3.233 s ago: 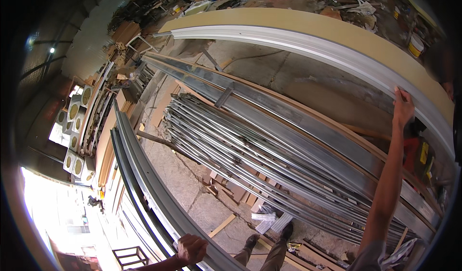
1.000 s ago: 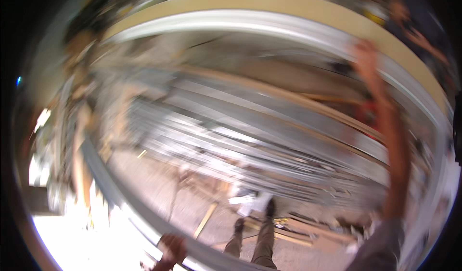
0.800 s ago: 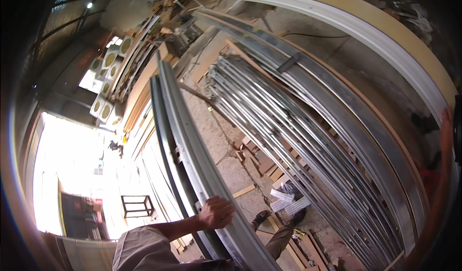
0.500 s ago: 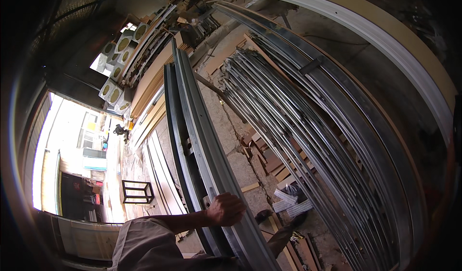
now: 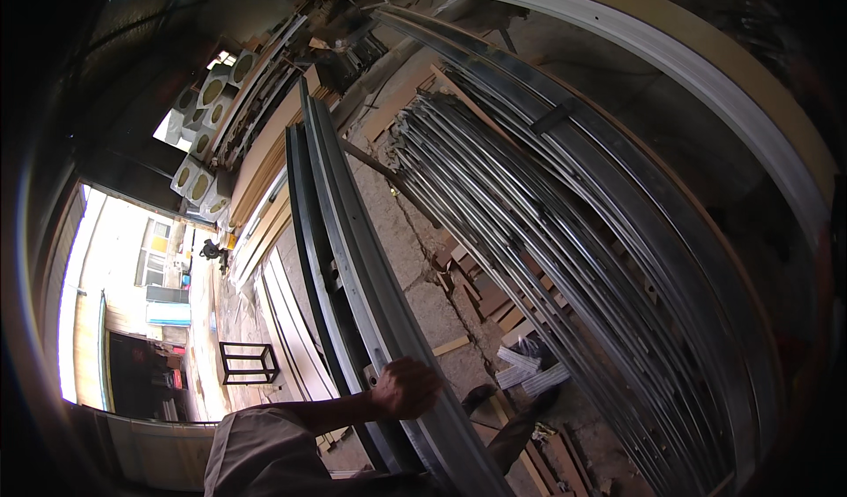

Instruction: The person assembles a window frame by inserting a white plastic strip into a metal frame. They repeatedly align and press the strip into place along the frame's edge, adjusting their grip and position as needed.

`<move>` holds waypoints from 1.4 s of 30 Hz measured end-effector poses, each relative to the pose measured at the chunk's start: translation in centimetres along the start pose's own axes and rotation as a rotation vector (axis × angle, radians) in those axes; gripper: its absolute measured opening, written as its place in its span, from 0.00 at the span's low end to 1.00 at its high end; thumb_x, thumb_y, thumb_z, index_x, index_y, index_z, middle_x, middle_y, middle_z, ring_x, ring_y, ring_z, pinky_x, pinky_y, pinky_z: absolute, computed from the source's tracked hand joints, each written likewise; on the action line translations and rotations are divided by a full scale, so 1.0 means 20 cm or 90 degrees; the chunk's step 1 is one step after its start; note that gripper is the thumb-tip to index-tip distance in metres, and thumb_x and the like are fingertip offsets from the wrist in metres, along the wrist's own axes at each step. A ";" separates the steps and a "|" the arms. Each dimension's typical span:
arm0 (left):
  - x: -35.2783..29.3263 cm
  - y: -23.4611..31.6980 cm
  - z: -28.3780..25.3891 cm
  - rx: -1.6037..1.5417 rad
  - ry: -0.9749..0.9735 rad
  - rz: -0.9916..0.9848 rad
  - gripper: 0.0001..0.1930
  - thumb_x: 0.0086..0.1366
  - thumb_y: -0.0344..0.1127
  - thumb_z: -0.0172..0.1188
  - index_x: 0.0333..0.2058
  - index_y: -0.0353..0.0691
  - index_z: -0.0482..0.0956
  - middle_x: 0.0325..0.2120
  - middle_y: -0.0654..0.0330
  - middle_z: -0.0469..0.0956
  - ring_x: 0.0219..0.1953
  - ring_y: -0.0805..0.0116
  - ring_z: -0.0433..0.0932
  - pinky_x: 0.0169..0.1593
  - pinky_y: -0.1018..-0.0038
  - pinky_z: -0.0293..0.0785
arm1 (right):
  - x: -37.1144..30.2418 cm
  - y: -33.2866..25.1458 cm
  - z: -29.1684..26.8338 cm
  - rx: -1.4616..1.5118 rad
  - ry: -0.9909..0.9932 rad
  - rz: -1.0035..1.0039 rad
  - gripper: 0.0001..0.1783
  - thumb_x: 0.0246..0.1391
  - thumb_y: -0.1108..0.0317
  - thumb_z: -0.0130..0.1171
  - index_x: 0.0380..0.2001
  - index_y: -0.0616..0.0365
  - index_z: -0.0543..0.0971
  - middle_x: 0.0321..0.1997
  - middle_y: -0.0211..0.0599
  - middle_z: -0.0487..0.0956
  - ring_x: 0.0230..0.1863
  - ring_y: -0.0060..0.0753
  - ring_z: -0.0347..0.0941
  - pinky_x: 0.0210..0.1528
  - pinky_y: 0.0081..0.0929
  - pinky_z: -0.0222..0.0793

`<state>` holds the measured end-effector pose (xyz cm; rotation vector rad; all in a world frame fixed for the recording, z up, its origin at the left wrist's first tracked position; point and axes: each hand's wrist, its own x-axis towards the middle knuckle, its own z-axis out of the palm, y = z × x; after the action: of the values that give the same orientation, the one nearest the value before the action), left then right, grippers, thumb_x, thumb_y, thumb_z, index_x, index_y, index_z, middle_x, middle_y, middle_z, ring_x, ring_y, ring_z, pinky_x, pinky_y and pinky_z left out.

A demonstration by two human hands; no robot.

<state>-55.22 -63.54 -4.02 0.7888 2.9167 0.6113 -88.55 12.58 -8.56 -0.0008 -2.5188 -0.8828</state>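
Note:
My left hand (image 5: 408,389) is closed in a fist over a long grey metal channel (image 5: 360,250), its fingers curled at the channel's right-hand edge. The channel runs from the lower middle away to the upper left. Beside it on the left lies a darker metal length (image 5: 303,210), with a narrow gap between the two. The left forearm reaches across from a grey-brown sleeve (image 5: 260,448) at the bottom. My right hand does not show. Below the channel, part of a dark shoe (image 5: 477,397) can be seen.
To the right lies a large stack of thin metal tubes (image 5: 503,224), flanked by long flat steel lengths (image 5: 618,166). Wood offcuts (image 5: 481,298) and white ribbed pieces (image 5: 543,381) litter the cracked floor. A black stool frame (image 5: 249,363) stands left, near a bright doorway (image 5: 132,276).
The whole view has shifted slightly, so the tubes and channel appear a little further left. My left hand keeps its place on the channel.

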 end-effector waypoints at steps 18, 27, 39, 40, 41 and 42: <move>-0.09 -0.04 0.05 -0.037 0.008 -0.037 0.05 0.55 0.30 0.65 0.29 0.37 0.82 0.24 0.53 0.80 0.26 0.53 0.81 0.29 0.58 0.78 | -0.12 0.00 0.63 -0.042 -0.134 0.126 0.19 0.67 0.66 0.50 0.57 0.59 0.78 0.73 0.46 0.67 0.74 0.50 0.61 0.75 0.54 0.53; -0.02 0.00 0.03 0.022 0.041 -0.008 0.05 0.48 0.28 0.63 0.22 0.42 0.75 0.17 0.59 0.70 0.18 0.57 0.72 0.23 0.62 0.67 | 0.07 -0.14 -0.14 0.157 -0.014 0.102 0.04 0.50 0.72 0.62 0.31 0.56 0.82 0.49 0.37 0.73 0.55 0.43 0.68 0.52 0.44 0.62; 0.04 0.04 -0.03 -0.020 0.014 -0.013 0.05 0.50 0.26 0.61 0.22 0.42 0.72 0.16 0.60 0.68 0.18 0.58 0.70 0.23 0.64 0.63 | 0.00 -0.15 -0.12 0.186 0.048 0.134 0.05 0.44 0.75 0.67 0.26 0.54 0.81 0.43 0.34 0.70 0.53 0.40 0.68 0.48 0.42 0.63; 0.04 0.04 -0.03 -0.020 0.014 -0.014 0.05 0.51 0.26 0.61 0.22 0.42 0.73 0.16 0.60 0.68 0.18 0.58 0.71 0.23 0.64 0.64 | 0.00 -0.14 -0.11 0.182 0.046 0.142 0.05 0.44 0.75 0.67 0.26 0.53 0.81 0.43 0.33 0.70 0.52 0.39 0.68 0.48 0.42 0.63; 0.04 0.04 -0.02 -0.021 0.015 -0.013 0.05 0.51 0.26 0.61 0.22 0.42 0.73 0.16 0.60 0.69 0.18 0.58 0.71 0.23 0.64 0.64 | 0.01 -0.14 -0.11 0.183 0.049 0.148 0.05 0.44 0.75 0.67 0.26 0.53 0.81 0.43 0.33 0.70 0.52 0.39 0.68 0.48 0.42 0.63; 0.04 0.03 -0.02 -0.022 0.015 -0.012 0.05 0.51 0.27 0.61 0.22 0.42 0.73 0.16 0.59 0.69 0.18 0.58 0.71 0.23 0.64 0.64 | 0.01 -0.13 -0.10 0.183 0.051 0.155 0.06 0.44 0.75 0.68 0.25 0.53 0.81 0.43 0.32 0.70 0.52 0.38 0.68 0.48 0.41 0.63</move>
<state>-55.63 -62.72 -3.39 0.7543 2.9226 0.6714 -88.21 9.32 -8.57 -0.1717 -2.4808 -0.4144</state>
